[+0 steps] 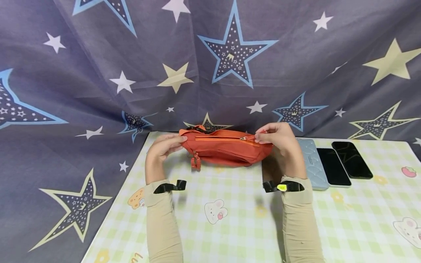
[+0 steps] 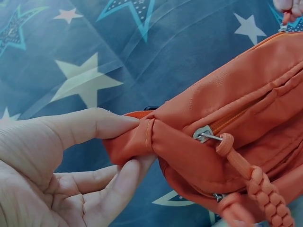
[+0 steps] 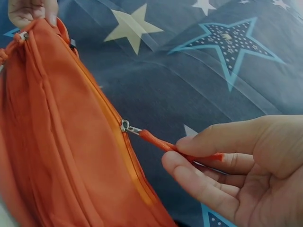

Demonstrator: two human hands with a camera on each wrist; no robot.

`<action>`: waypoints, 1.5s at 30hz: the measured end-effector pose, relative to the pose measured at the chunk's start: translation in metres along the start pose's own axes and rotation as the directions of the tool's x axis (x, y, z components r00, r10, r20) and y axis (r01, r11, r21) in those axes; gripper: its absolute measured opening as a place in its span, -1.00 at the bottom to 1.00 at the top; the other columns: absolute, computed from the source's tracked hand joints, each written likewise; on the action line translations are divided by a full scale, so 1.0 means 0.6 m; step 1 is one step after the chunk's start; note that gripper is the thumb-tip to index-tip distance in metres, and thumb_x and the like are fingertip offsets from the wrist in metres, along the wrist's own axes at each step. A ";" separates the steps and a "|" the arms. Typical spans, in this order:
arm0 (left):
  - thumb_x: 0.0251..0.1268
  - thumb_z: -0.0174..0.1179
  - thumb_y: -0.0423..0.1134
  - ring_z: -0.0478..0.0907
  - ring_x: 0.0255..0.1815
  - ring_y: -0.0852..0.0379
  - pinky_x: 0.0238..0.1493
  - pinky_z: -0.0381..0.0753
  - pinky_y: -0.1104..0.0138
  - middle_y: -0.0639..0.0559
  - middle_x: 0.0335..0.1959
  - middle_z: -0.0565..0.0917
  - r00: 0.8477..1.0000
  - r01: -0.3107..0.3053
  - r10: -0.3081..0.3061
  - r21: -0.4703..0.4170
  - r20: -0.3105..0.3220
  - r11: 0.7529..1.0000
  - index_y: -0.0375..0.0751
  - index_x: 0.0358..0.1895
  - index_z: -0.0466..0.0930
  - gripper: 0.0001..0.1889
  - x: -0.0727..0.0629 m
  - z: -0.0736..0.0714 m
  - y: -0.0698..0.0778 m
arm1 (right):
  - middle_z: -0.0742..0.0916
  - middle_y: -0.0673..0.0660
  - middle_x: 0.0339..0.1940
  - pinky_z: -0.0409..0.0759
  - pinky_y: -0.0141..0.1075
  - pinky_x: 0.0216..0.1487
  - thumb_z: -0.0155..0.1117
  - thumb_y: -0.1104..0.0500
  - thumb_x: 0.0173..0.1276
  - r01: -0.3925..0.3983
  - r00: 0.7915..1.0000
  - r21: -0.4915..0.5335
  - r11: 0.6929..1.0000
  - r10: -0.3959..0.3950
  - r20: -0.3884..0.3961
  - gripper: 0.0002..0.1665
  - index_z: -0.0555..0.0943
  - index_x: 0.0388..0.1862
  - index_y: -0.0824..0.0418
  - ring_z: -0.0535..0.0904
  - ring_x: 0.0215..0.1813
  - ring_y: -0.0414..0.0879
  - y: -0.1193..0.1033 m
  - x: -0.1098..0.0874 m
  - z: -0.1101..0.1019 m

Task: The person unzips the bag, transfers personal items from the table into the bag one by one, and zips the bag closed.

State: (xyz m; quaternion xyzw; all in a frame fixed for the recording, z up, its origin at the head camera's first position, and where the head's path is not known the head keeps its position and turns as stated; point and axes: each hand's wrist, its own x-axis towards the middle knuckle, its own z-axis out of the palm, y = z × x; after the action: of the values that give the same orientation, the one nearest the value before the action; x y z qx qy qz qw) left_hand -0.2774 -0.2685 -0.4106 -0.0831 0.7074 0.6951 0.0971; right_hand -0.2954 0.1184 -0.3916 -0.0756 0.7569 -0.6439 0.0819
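Observation:
An orange-red waist bag (image 1: 223,148) is held up between both hands near the back of the table. My left hand (image 1: 166,146) pinches the bag's left end tab between thumb and fingers, as the left wrist view shows at the fabric tab (image 2: 130,142). My right hand (image 1: 277,137) pinches the cord pull (image 3: 158,141) of the top zipper. The metal slider (image 3: 125,126) sits toward the bag's right end, the cord drawn taut away from it. Braided cord pulls (image 2: 265,194) dangle from the front zippers at the left end.
To the right of my right hand lie a light blue quilted case (image 1: 312,164) and two dark phones, a nearer one (image 1: 333,168) and a farther one (image 1: 352,159). A checked cloth (image 1: 236,233) covers the table. Behind it hangs a star-patterned curtain (image 1: 217,98).

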 end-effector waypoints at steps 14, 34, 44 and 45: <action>0.37 0.26 -0.41 0.72 -0.36 0.36 -0.17 0.73 0.51 0.23 -0.42 0.77 0.999 0.007 -0.012 -0.100 -0.049 0.995 -0.26 -0.01 0.59 -0.81 -0.011 -0.031 -0.003 | 0.78 -0.11 -0.50 0.78 -0.36 -0.20 0.36 0.36 0.36 -0.022 0.999 0.009 1.000 0.022 -0.049 -0.58 0.57 0.08 0.67 0.77 -0.39 -0.26 0.012 -0.005 -0.033; 0.38 0.22 -0.46 0.73 -0.35 0.37 -0.13 0.73 0.50 0.22 -0.42 0.77 0.999 0.019 -0.024 -0.127 -0.044 0.992 -0.30 0.04 0.55 -0.77 0.000 -0.032 -0.010 | 0.79 -0.04 -0.47 0.79 -0.33 -0.19 0.29 0.40 0.40 -0.121 0.993 0.086 0.989 0.122 -0.006 -0.73 0.61 0.00 0.59 0.78 -0.37 -0.20 0.038 0.002 -0.056; 0.36 0.26 -0.39 0.73 -0.34 0.36 -0.10 0.73 0.48 0.26 -0.41 0.76 0.997 0.031 -0.034 -0.048 -0.066 0.998 -0.43 0.23 0.46 -0.58 0.001 -0.023 -0.007 | 0.79 -0.08 -0.49 0.78 -0.35 -0.23 0.29 0.36 0.42 -0.161 0.987 -0.060 0.985 0.160 -0.023 -0.62 0.58 0.07 0.66 0.75 -0.41 -0.28 0.047 0.006 -0.048; 0.37 0.26 -0.38 0.73 -0.34 0.36 -0.10 0.73 0.49 0.26 -0.41 0.76 0.997 0.029 -0.032 -0.045 -0.065 0.999 -0.44 0.23 0.45 -0.58 0.001 -0.023 -0.007 | 0.79 -0.07 -0.48 0.79 -0.32 -0.20 0.30 0.36 0.42 -0.169 0.986 -0.084 0.982 0.167 -0.022 -0.62 0.58 0.07 0.65 0.75 -0.41 -0.28 0.048 0.007 -0.048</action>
State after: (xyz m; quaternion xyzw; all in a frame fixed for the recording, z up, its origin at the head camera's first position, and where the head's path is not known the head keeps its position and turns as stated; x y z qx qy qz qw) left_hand -0.2769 -0.2824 -0.4146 -0.1186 0.6935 0.7059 0.0825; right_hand -0.3059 0.1498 -0.4156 -0.0103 0.7879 -0.6024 0.1272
